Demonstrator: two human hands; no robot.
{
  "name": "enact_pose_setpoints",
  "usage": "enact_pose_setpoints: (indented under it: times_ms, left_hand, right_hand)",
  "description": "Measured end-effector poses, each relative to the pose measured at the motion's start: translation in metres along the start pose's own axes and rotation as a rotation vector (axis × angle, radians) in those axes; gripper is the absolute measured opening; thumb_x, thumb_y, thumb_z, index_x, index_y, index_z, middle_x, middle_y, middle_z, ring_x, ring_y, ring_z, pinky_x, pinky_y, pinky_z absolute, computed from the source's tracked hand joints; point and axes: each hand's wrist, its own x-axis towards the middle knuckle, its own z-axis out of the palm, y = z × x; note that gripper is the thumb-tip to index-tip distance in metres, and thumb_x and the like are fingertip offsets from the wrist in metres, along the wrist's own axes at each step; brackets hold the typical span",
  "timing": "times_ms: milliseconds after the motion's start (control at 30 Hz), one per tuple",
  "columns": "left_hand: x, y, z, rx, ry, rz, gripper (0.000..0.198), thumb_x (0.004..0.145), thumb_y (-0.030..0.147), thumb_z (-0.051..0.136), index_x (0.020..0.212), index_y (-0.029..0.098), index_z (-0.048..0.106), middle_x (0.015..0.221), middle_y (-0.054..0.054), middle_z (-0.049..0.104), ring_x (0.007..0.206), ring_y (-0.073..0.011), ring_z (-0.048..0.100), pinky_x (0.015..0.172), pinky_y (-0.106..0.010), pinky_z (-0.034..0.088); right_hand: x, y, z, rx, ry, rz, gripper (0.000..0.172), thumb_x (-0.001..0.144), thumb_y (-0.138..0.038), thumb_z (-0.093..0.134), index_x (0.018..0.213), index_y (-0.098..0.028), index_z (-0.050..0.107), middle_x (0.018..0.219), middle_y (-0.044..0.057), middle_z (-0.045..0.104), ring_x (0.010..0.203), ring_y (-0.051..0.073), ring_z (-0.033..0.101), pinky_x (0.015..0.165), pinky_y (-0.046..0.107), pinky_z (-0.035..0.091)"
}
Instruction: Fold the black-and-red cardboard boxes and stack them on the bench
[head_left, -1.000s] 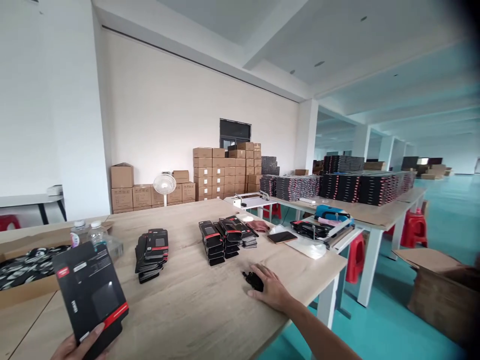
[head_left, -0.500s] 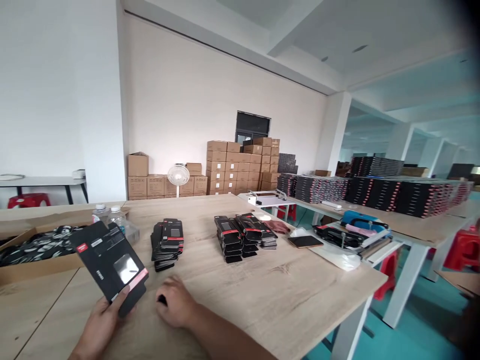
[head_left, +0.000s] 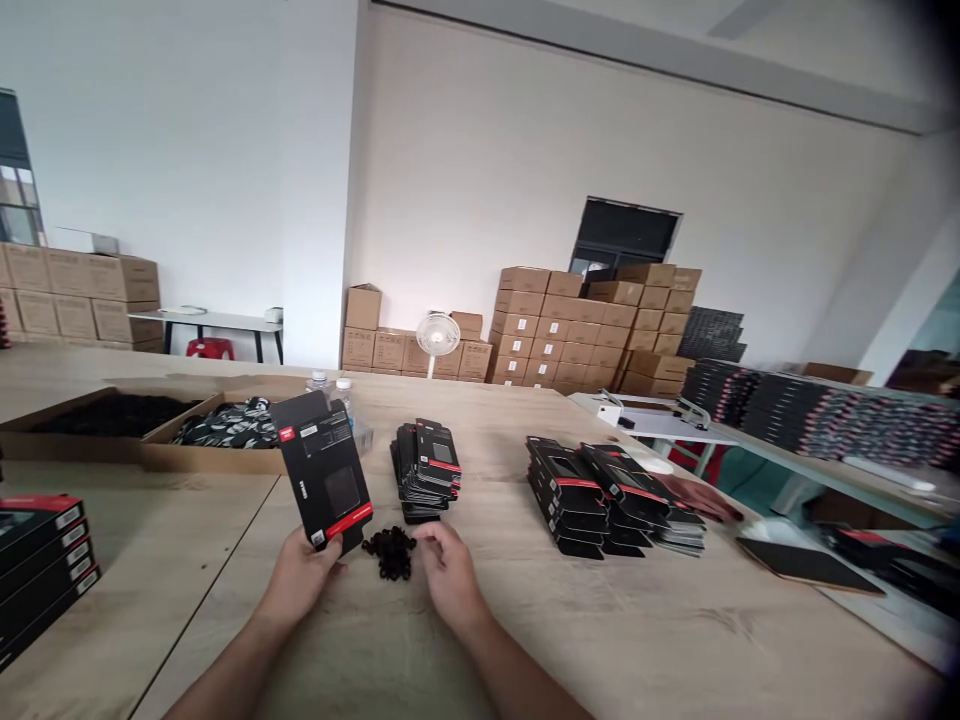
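My left hand (head_left: 304, 572) grips a flat black carton (head_left: 324, 470) with a red stripe and a small window near its lower end, holding it tilted above the table. On the wood tabletop lies a small heap of black curled pieces (head_left: 391, 553), their kind too small to make out. At the right edge of this heap, my right hand (head_left: 448, 575) rests with loosely bent fingers, a little apart, and no object visible in it. Just behind the heap is a stack of similar flat cartons (head_left: 426, 465).
Opened black cartons (head_left: 592, 490) are piled to the right. A tray of black-and-white items (head_left: 229, 425) and one of dark items (head_left: 112, 415) stand on the left, with bottles (head_left: 343, 395) nearby. Boxed stacks (head_left: 45, 560) sit at the left edge; a dark tablet-like slab (head_left: 810, 565) lies right.
My right hand has loosened from a fist, and the black heap now lies beside it on the table. The carton stays in my left hand, turned more upright. The view has swung left.
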Motion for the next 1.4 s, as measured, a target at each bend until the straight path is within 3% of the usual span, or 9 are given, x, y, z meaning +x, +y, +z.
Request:
enact_pose_setpoints:
  times_ms: [167,333,433,567,667,867,1100,1233,1400]
  left_hand:
    - [-0.004,0.005,0.001,0.012,-0.048,-0.047,0.02,0.058,0.024,0.077,0.073,0.017,0.067,0.07,0.001,0.069,0.067,-0.0183,0.066,0.058,-0.029,0.06]
    - [-0.008,0.012,0.001,-0.008,-0.12,-0.119,0.023,0.061,0.023,0.073,0.083,0.016,0.071,0.082,-0.003,0.074,0.082,-0.0243,0.069,0.064,-0.034,0.061]
    - [-0.011,0.016,0.001,-0.023,-0.16,-0.149,0.032,0.065,0.026,0.071,0.095,0.016,0.071,0.096,-0.006,0.076,0.096,-0.0287,0.069,0.07,-0.038,0.061]
    - [-0.015,0.024,0.003,-0.015,-0.212,-0.163,0.036,0.067,0.029,0.072,0.101,0.016,0.071,0.104,-0.009,0.075,0.103,-0.0321,0.067,0.074,-0.04,0.06]
    - [-0.019,0.028,0.004,-0.018,-0.246,-0.16,0.04,0.068,0.031,0.074,0.105,0.017,0.071,0.109,-0.009,0.074,0.107,-0.032,0.065,0.076,-0.039,0.06]
    - [-0.023,0.025,0.009,-0.007,-0.219,-0.175,0.036,0.063,0.025,0.075,0.098,0.016,0.069,0.096,-0.007,0.074,0.094,-0.0279,0.067,0.069,-0.036,0.059]
    - [-0.028,0.026,0.019,-0.002,-0.151,-0.189,0.025,0.069,0.026,0.063,0.091,0.016,0.067,0.088,-0.005,0.07,0.08,-0.0225,0.066,0.065,-0.034,0.057]
    - [-0.03,0.028,0.024,0.049,-0.227,-0.099,0.032,0.071,0.033,0.067,0.098,0.016,0.07,0.089,-0.005,0.072,0.078,-0.0203,0.064,0.063,-0.029,0.053]
    - [-0.028,0.025,0.025,0.083,-0.183,0.005,0.038,0.072,0.047,0.071,0.093,0.015,0.072,0.09,-0.006,0.073,0.079,-0.0196,0.063,0.061,-0.025,0.05]
  right_hand:
    - [0.004,0.015,-0.015,-0.114,-0.18,0.053,0.032,0.068,-0.001,0.051,0.087,-0.02,0.068,0.084,0.002,0.068,0.077,0.017,0.062,0.071,0.026,0.047]
    - [0.016,0.007,-0.011,-0.331,-0.226,0.028,0.025,0.075,-0.01,0.06,0.093,-0.023,0.07,0.09,0.004,0.068,0.084,0.018,0.062,0.074,0.026,0.045]
    - [0.018,0.003,-0.013,-0.343,-0.257,0.02,0.015,0.079,-0.016,0.061,0.088,-0.022,0.071,0.088,0.005,0.069,0.084,0.019,0.062,0.074,0.027,0.044]
    - [0.012,0.0,-0.022,-0.313,-0.308,-0.004,0.024,0.074,-0.006,0.056,0.085,-0.022,0.071,0.086,0.003,0.069,0.084,0.018,0.062,0.075,0.026,0.044]
    - [0.007,-0.006,-0.029,-0.342,-0.326,0.01,0.017,0.073,-0.013,0.064,0.086,-0.021,0.07,0.088,0.003,0.07,0.087,0.019,0.062,0.075,0.026,0.045]
    - [0.006,-0.019,-0.036,-0.459,-0.354,0.073,0.02,0.08,-0.01,0.056,0.087,-0.021,0.071,0.092,0.004,0.073,0.088,0.018,0.065,0.079,0.025,0.045]
    - [0.006,-0.022,-0.042,-0.601,-0.369,0.126,0.017,0.082,-0.015,0.054,0.089,-0.018,0.07,0.098,0.011,0.071,0.091,0.024,0.066,0.076,0.03,0.043]
    - [0.005,-0.021,-0.04,-0.614,-0.368,0.127,0.014,0.08,-0.018,0.057,0.086,-0.019,0.069,0.096,0.01,0.07,0.087,0.024,0.066,0.072,0.031,0.042]
    - [0.006,-0.018,-0.036,-0.578,-0.323,0.11,0.009,0.078,-0.017,0.059,0.078,-0.02,0.067,0.09,0.009,0.071,0.081,0.023,0.065,0.068,0.03,0.04]
